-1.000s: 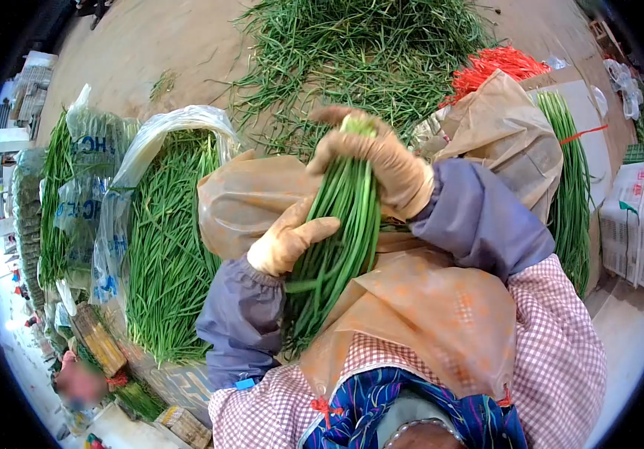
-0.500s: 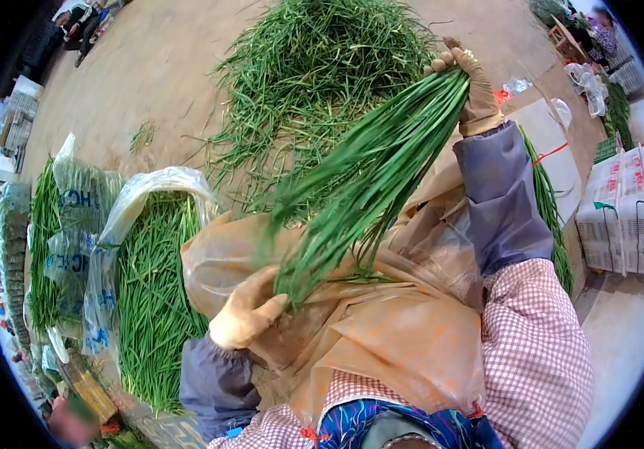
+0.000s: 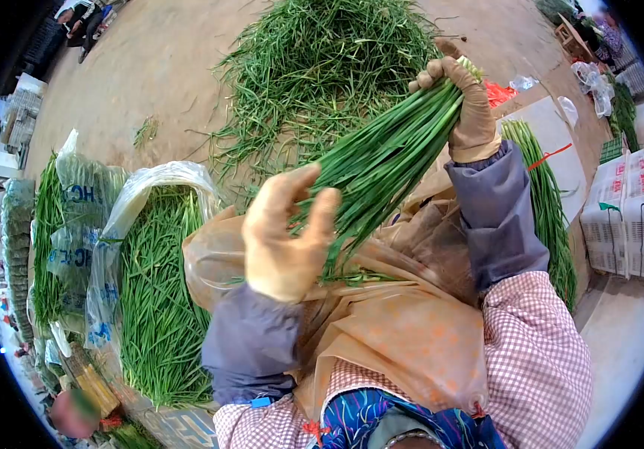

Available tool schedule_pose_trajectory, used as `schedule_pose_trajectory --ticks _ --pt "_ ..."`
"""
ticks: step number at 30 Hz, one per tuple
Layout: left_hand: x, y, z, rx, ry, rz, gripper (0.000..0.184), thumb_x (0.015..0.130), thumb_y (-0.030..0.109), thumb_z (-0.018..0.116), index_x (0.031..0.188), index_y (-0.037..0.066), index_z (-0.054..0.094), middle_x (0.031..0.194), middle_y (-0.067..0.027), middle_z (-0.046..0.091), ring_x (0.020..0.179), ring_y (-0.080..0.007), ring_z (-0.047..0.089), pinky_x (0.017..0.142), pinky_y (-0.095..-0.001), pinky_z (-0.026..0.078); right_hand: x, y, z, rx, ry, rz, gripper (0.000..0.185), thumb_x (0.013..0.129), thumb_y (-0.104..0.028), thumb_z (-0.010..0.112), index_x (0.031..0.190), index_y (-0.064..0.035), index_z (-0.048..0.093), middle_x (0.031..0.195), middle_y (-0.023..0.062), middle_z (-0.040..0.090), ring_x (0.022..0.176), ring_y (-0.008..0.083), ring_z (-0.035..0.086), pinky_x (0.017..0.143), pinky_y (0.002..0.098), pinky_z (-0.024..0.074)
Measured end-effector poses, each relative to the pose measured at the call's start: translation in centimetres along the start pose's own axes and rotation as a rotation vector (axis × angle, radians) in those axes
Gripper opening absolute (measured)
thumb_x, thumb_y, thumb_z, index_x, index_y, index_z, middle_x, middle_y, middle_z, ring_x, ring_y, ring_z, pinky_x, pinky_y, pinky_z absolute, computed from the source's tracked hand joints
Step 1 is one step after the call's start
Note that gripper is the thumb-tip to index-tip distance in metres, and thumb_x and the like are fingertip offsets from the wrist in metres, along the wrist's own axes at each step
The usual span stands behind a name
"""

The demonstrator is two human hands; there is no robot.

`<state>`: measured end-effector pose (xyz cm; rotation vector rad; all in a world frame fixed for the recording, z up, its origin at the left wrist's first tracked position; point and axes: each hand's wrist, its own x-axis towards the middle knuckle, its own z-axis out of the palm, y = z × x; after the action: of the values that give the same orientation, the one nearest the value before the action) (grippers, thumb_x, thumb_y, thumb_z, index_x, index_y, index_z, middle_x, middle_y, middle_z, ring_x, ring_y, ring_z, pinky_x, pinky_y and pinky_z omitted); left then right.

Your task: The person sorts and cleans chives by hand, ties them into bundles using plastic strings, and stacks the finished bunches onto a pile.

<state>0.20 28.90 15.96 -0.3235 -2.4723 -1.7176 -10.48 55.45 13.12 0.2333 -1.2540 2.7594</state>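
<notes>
My gloved right hand (image 3: 471,112) is wrapped round the pale stem ends of a bunch of garlic chives (image 3: 393,153), holding it up at a slant over my lap. The long green leaves hang down to the left. My left hand (image 3: 284,236), in a pale glove, is raised beside the lower leaves with thumb and fingers apart; it holds nothing that I can see. Beneath the bunch, a brownish plastic apron (image 3: 404,337) covers my lap, and a few loose leaves (image 3: 367,277) lie on it.
A large heap of loose leaves (image 3: 329,60) lies on the floor ahead. To my left stands an open plastic bag of chives (image 3: 161,299). On my right are more chives (image 3: 542,202), a red tie (image 3: 548,156) and stacked white crates (image 3: 625,213). People sit far off.
My left hand has risen up and to the right, alongside the leaves. The bunch in my right hand has come slightly lower and left, and its leaves hang closer together.
</notes>
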Motion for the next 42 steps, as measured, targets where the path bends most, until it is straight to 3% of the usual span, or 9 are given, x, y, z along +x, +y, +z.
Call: schedule_pose_trajectory --ticks 2,9,13,18,22,24,30,34,42 --pt "0.8 -1.8 2.7 0.148 0.019 0.418 0.03 0.08 0.008 0.072 0.109 0.003 0.065 0.098 -0.0109 0.066 0.09 -0.0243 0.063 0.083 -0.0354 0.049 -0.7 0.5 0.3 -0.009 -0.019 0.011 0.044 0.09 -0.02 0.065 0.127 -0.0052 0.046 0.086 0.0029 0.057 0.082 0.0178 0.06 0.081 0.039 0.0547" --pt "-1.2 -4.7 -1.9 0.726 -0.523 0.053 0.015 0.08 0.017 0.068 0.089 0.006 0.068 0.086 -0.0114 0.065 0.081 -0.0299 0.064 0.073 -0.0401 0.051 -1.7 -0.2 1.4 0.004 0.015 -0.082 0.039 0.089 -0.01 0.063 0.124 -0.0013 0.048 0.081 0.0084 0.063 0.075 0.0221 0.065 0.07 0.0376 0.0573" --pt "0.3 0.2 -4.3 0.276 -0.082 -0.11 0.02 0.079 0.003 0.07 0.098 0.0 0.067 0.104 -0.0161 0.067 0.099 -0.0267 0.065 0.089 -0.0351 0.05 -2.3 0.5 2.4 -0.111 0.06 -0.064 0.041 0.087 -0.012 0.066 0.123 -0.0027 0.048 0.079 0.008 0.064 0.071 0.0194 0.065 0.066 0.0328 0.0557" --pt "2.2 1.5 2.7 0.216 -0.207 0.245 0.098 0.071 -0.003 0.073 0.151 0.007 0.018 0.149 -0.0194 0.034 0.138 -0.0294 0.032 0.113 -0.0402 0.026 -4.6 3.1 6.5 -0.355 0.176 -0.067 0.036 0.084 -0.013 0.072 0.115 -0.0057 0.056 0.084 0.0003 0.062 0.075 0.0098 0.059 0.072 0.0246 0.0531" --pt "1.8 -1.1 10.8 0.166 0.028 0.339 0.084 0.082 0.012 0.071 0.15 0.006 0.021 0.146 -0.0182 0.037 0.132 -0.0281 0.04 0.109 -0.0369 0.033 -5.8 3.9 7.6 -0.163 0.325 -0.042 0.036 0.082 -0.007 0.074 0.114 -0.01 0.059 0.088 -0.0045 0.059 0.08 0.0056 0.055 0.074 0.0227 0.0514" --pt "2.5 -1.2 11.4 -0.741 0.025 -0.112 0.077 0.09 0.024 0.063 0.149 0.005 0.018 0.14 -0.0165 0.042 0.128 -0.03 0.043 0.108 -0.0394 0.036 -6.6 3.0 8.2 -0.128 0.33 0.02 0.041 0.081 -0.008 0.076 0.118 -0.0124 0.058 0.09 -0.0044 0.059 0.082 0.0065 0.055 0.077 0.0219 0.0506" --pt "4.6 -1.7 8.3 -0.358 -0.045 -0.083 0.061 0.097 0.018 0.05 0.148 0.003 0.02 0.113 -0.0101 0.058 0.106 -0.0193 0.055 0.099 -0.037 0.045 -6.9 1.5 4.9 -0.517 -0.052 -0.303 0.118 0.065 -0.043 0.086 0.15 -0.0066 0.014 0.125 0.0128 0.05 0.118 0.0264 0.048 0.102 0.0394 0.0394" --pt "5.5 5.9 10.1 -0.899 -0.087 -0.189 0.066 0.087 0.006 0.06 0.145 0.006 0.03 0.109 -0.0043 0.059 0.101 -0.0174 0.056 0.095 -0.031 0.045 -9.9 -0.6 4.3 -0.387 -0.314 -0.079 0.125 0.067 -0.028 0.087 0.151 -0.0087 -0.005 0.139 0.0145 0.041 0.126 0.0238 0.044 0.104 0.0362 0.0376" --pt "6.2 9.5 18.0 -0.877 -0.531 -0.277 0.072 0.083 0.026 0.069 0.143 0.005 0.035 0.135 -0.0155 0.049 0.117 -0.025 0.052 0.101 -0.0388 0.041 -18.1 -9.1 -3.0 -0.213 0.04 0.105 0.075 0.078 -0.011 0.071 0.142 -0.0026 0.034 0.113 0.0108 0.06 0.104 0.0176 0.055 0.09 0.0314 0.045"
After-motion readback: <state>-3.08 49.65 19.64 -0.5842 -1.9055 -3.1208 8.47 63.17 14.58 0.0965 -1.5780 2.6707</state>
